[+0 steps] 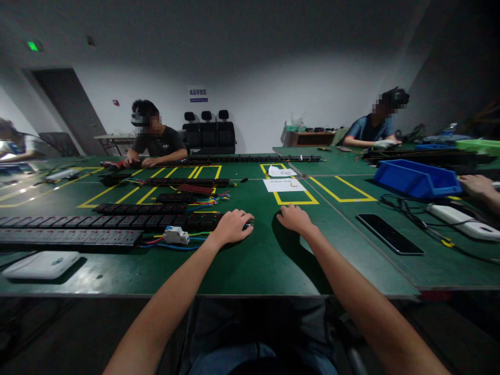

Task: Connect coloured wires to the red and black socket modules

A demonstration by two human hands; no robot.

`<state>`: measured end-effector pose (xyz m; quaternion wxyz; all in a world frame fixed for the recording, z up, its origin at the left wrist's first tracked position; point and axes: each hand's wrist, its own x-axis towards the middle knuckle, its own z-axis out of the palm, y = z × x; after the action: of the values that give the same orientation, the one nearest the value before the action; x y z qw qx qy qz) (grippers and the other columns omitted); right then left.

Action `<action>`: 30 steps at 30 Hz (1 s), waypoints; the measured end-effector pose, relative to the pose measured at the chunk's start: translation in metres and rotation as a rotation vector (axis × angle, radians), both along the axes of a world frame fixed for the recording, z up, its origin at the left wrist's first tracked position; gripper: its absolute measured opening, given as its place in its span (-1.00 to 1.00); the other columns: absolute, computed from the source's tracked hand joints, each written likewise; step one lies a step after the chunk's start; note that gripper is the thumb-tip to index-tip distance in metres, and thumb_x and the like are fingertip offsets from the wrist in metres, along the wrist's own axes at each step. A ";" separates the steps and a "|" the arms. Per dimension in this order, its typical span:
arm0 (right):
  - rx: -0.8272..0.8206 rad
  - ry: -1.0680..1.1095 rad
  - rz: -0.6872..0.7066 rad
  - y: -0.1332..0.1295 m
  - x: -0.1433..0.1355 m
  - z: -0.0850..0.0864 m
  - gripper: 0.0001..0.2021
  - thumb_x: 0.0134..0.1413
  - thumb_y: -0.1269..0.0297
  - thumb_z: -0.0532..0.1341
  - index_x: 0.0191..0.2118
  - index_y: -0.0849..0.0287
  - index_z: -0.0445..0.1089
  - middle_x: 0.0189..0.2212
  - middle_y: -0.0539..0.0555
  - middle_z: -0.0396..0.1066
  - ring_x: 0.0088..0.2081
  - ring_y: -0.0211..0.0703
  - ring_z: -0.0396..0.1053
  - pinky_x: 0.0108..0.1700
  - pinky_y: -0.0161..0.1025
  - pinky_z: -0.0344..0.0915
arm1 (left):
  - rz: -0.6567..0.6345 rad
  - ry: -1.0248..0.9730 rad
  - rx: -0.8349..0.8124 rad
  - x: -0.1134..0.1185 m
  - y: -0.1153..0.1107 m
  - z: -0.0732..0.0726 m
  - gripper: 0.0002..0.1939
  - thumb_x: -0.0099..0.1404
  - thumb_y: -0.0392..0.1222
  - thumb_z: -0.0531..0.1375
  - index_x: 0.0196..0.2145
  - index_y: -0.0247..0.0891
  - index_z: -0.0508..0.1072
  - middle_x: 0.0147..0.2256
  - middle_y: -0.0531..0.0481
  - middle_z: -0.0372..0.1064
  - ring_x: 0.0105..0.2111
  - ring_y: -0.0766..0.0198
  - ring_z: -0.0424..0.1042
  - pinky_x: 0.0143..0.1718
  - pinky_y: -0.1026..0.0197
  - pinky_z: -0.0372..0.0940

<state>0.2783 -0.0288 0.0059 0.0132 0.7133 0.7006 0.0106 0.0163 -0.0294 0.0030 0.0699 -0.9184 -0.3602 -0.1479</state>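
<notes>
My left hand (233, 227) is curled over the right end of a long black power strip (117, 221), which lies flat on the green table (250, 271); a small dark part shows past my fingertips. My right hand (295, 219) rests on the tabletop to the right, its fingers loosely bent and apart, with nothing seen in them. In front of the black strip lies a grey power strip (70, 238). A white circuit breaker (176, 235) with red, blue and yellow-green wires sits at its end, left of my left hand.
Shorter black strips (172, 198) with loose wires lie farther back. A paper sheet (284, 185) lies beyond my right hand. Rightward are a phone (388, 234), a blue bin (417, 179), cables and a co-worker's hand (478, 186). A white device (42, 264) lies front left. Co-workers sit across.
</notes>
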 end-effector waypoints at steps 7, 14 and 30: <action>0.012 -0.016 0.003 0.000 0.000 0.000 -0.56 0.43 0.13 0.00 0.15 0.28 0.44 0.10 0.40 0.42 0.13 0.26 0.41 0.07 0.02 0.34 | 0.001 0.001 0.003 0.000 0.001 -0.001 -0.66 0.47 0.00 0.15 0.08 -0.16 0.51 -0.03 -0.13 0.52 -0.03 0.04 0.48 -0.02 0.04 0.36; 0.013 -0.016 0.003 0.000 0.000 -0.001 -0.56 0.44 0.13 0.00 0.15 0.29 0.44 0.10 0.41 0.41 0.13 0.27 0.40 0.07 0.02 0.34 | -0.001 0.001 0.002 0.000 0.000 0.000 -0.66 0.48 0.01 0.15 0.09 -0.16 0.51 -0.03 -0.12 0.52 -0.03 0.04 0.48 -0.02 0.06 0.35; 0.008 -0.001 -0.004 -0.001 -0.002 0.001 -0.56 0.43 0.15 0.00 0.16 0.29 0.44 0.11 0.43 0.40 0.14 0.28 0.39 0.08 0.05 0.32 | 0.020 0.012 -0.015 0.001 0.000 0.002 -0.59 0.52 0.12 0.11 0.09 -0.17 0.53 -0.01 -0.13 0.53 -0.01 0.03 0.48 -0.02 0.05 0.35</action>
<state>0.2766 -0.0302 0.0073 0.0107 0.7147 0.6993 0.0139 0.0173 -0.0296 0.0047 0.0664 -0.9160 -0.3703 -0.1391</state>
